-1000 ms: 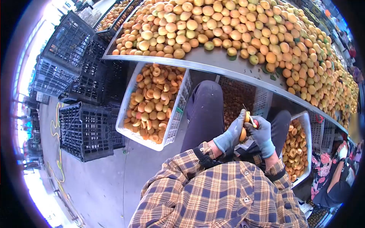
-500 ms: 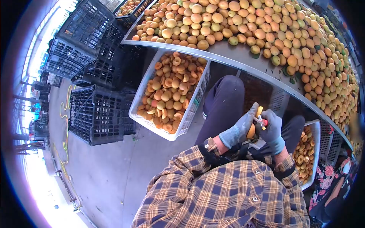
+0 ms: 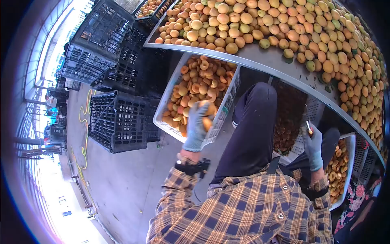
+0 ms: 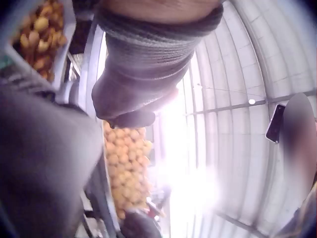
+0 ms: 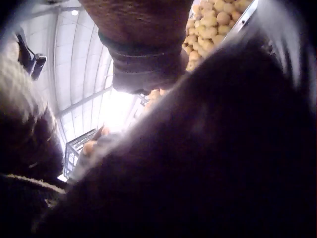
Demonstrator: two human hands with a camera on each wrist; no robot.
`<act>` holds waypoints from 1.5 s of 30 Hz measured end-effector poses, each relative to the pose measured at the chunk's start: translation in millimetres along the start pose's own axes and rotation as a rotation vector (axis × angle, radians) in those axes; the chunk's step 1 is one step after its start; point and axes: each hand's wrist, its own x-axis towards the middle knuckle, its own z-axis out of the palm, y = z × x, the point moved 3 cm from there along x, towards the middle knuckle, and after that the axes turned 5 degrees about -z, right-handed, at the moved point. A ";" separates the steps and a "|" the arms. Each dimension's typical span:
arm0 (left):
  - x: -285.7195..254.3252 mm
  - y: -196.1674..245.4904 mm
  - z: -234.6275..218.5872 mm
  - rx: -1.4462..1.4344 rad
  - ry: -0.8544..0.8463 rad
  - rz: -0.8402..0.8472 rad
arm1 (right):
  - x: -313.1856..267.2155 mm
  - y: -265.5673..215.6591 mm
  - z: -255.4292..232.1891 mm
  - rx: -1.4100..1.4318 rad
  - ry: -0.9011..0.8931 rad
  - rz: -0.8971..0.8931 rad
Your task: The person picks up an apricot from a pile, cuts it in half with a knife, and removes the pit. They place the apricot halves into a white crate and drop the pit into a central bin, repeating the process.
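My gloved left hand (image 3: 196, 128) is over the white crate (image 3: 222, 112) on the left, which is heaped with halved apricots. Its fingers hold apricot halves (image 3: 209, 108), blurred against the heap. By my right knee, the gloved right hand (image 3: 313, 148) grips a small knife (image 3: 310, 127), its thin blade pointing up and away from me. In the left wrist view, the glove (image 4: 143, 69) shows from the cuff side, its fingertips hidden. Dark cloth fills much of the right wrist view, hiding the right fingers.
Whole apricots (image 3: 243, 18) cover the metal table (image 3: 260, 55) ahead. Between my legs stands a crate (image 3: 310, 110) with dark brown bits. Another white crate (image 3: 350, 162) of halves is at right, near a person's floral sleeve (image 3: 357, 195). Black crates (image 3: 118, 122) stand at left.
My hands were together in front of me with an apricot and the knife. The left has swung left over the crate with fruit; the right stays near my right knee, knife in hand.
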 end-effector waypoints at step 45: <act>217.1 -5.5 285.6 1.451 -0.164 0.703 | -56.2 4.7 -12.7 0.094 0.243 0.141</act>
